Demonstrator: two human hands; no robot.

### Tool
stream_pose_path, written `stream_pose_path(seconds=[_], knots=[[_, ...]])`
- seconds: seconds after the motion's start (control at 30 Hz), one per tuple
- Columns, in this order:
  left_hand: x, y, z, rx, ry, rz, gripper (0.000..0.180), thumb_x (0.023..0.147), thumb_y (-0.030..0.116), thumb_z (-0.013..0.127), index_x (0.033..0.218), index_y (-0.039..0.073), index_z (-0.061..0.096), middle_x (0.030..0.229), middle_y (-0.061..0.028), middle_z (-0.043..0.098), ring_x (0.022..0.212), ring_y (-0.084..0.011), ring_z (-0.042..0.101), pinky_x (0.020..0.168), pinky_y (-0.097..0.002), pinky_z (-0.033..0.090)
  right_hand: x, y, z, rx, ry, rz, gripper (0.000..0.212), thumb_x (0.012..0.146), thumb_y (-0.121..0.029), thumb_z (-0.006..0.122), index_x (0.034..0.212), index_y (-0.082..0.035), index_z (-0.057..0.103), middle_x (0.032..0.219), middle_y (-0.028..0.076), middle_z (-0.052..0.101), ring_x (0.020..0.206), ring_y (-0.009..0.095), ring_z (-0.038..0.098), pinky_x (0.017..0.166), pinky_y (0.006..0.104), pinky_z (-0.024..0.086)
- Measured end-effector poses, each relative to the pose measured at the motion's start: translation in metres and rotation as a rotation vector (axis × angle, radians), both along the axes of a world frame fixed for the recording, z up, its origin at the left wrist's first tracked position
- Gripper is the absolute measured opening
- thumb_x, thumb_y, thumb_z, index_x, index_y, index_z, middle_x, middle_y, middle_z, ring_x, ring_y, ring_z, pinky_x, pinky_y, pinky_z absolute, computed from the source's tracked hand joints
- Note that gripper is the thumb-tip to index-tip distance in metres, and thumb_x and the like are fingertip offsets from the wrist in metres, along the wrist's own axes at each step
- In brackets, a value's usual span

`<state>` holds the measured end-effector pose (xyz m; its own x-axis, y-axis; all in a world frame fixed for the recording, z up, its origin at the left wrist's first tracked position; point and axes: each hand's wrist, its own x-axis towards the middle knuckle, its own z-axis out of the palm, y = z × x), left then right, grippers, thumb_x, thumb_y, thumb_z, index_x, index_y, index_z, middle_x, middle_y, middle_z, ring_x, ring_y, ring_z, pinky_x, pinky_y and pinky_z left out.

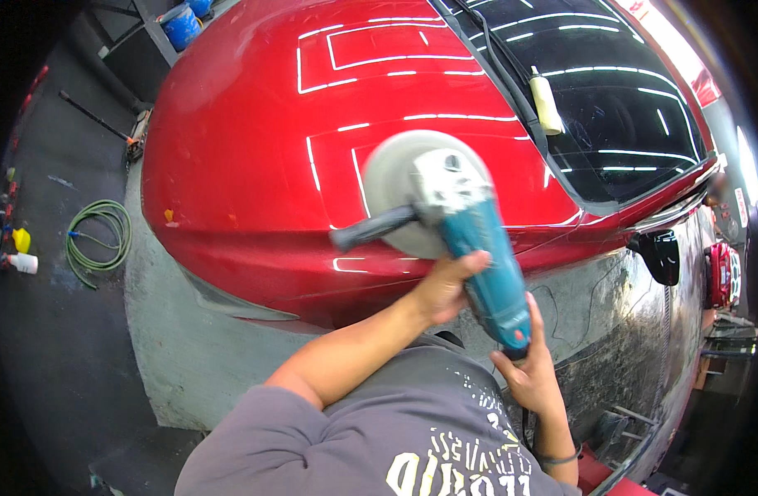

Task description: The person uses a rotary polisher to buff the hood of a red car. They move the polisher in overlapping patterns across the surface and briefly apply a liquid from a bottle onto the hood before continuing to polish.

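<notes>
I see both hands on the teal polisher (478,256): left hand (445,285) fingers curled around its body near the head, right hand (528,372) closed on the rear grip. Its round pad (395,186) sits flat on the red car hood (255,140), near the windshield (610,107). Green hose (98,240) coiled on the floor, well apart.

Glossy red car hood (255,149): broad bare panel left of and above the round grey polishing pad (395,190), open for passage. Black side handle (370,229) juts left from the teal polisher body (486,264), blocking the near hood edge. Up right, black wiper arms (499,66) and a pale yellow bottle (547,103) sit at the windscreen base. Black side mirror (662,255) sticks out right. Coiled green hose (102,240) lies on the floor at left.
</notes>
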<state>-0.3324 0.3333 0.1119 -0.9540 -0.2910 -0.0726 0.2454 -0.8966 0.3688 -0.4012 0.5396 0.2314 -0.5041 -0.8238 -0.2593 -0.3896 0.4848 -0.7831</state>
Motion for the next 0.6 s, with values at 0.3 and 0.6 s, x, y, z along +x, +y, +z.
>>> stream_pose_path(seconds=[0.3, 0.6], knots=[[0.161, -0.135, -0.022, -0.104, 0.062, 0.541, 0.094, 0.09, 0.066, 0.08, 0.155, 0.006, 0.048, 0.145, -0.0193, 0.063, 0.14, -0.0407, 0.06, 0.119, -0.0594, 0.051, 0.08, -0.181, -0.006, 0.036, -0.062, 0.483, 0.103, 0.1, -0.019, 0.078, 0.176, -0.017, 0.009, 0.112, 0.038, 0.073, 0.109, 0.054, 0.073, 0.091, 0.0574, 0.057], [0.109, -0.205, -0.01, -0.142, 0.071, 0.487, 0.093, 0.099, 0.067, 0.067, 0.156, -0.004, 0.044, 0.148, -0.0263, 0.06, 0.143, -0.0423, 0.058, 0.123, -0.0601, 0.047, 0.058, -0.223, -0.024, -0.075, -0.014, 0.343, 0.106, 0.098, -0.025, 0.079, 0.176, -0.014, 0.008, 0.108, 0.039, 0.073, 0.11, 0.057, 0.071, 0.096, 0.0603, 0.055]])
